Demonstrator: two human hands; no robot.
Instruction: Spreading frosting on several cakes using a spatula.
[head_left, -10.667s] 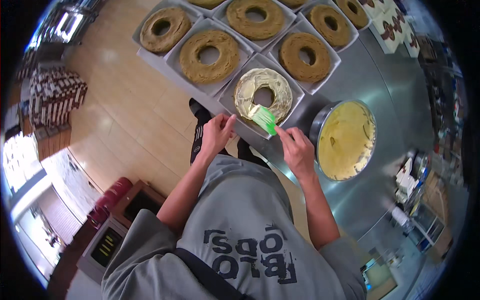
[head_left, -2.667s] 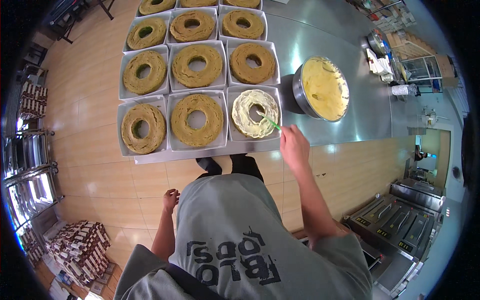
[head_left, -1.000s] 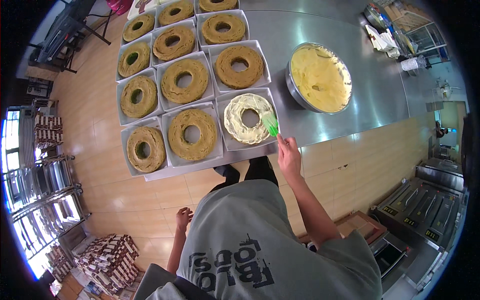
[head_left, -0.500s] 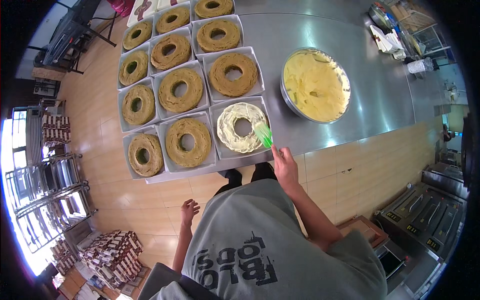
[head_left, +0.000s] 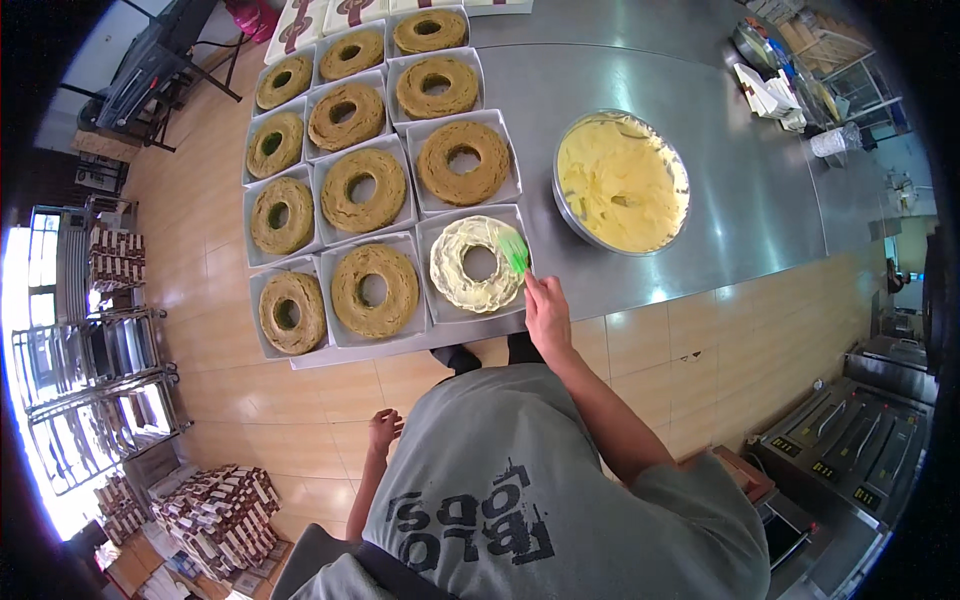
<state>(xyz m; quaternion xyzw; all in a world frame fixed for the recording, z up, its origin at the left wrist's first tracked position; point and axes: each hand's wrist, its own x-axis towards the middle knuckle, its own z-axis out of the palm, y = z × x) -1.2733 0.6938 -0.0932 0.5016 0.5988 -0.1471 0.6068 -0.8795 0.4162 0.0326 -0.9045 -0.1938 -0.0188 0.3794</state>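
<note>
Foreground: the wearer's grey shirt [head_left: 480,430] bears a black block-letter print [head_left: 475,520], not transcribed here. The left hand [head_left: 386,430] hangs beside it over the tiled floor [head_left: 635,380], its fingers loosely curled and nothing seen in them. The right hand [head_left: 547,312], at the near edge of the counter [head_left: 740,190], is closed narrowly on the end of a green brush [head_left: 515,252].

Middle ground: the brush meets the right side of the coated ring [head_left: 450,280], which lies in the white box [head_left: 437,307] at the array's near right corner. Since half a second ago, the brush has shifted from the ring's lower right toward its upper right; with pale cream already over the visible top, this is judged to be smoothing of the coat. Eleven plain rings [head_left: 346,290] occupy the other boxes. To their right, apart, stands a steel bowl [head_left: 572,222] of yellow cream [head_left: 625,170].

Background: beyond the rings, white cartons [head_left: 298,22] carry dark red emblems, too small to read
</note>
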